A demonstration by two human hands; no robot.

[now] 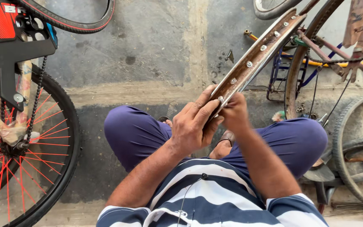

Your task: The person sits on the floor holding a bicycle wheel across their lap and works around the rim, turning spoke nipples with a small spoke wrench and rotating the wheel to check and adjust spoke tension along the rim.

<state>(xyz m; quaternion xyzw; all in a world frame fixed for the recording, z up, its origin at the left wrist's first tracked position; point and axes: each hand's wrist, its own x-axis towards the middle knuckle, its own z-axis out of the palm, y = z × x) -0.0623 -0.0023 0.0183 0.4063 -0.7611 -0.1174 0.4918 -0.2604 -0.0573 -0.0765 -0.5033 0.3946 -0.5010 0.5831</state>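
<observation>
- One view only, taken from a camera worn on the person's head, so nothing was shared with a second view.
- It looked almost straight down over the blue-and-white striped shirt [215, 197] and the bent knees in purple trousers [135, 134].
- It sat close: both hands met near the picture's centre, forearms running up from the lower edge.
- The grey concrete floor [156, 46] filled the upper half.
- The red-spoked black bicycle wheel [34, 138] was cut by the left edge, the rusty old bicycle frame [328, 54] by the right.
</observation>
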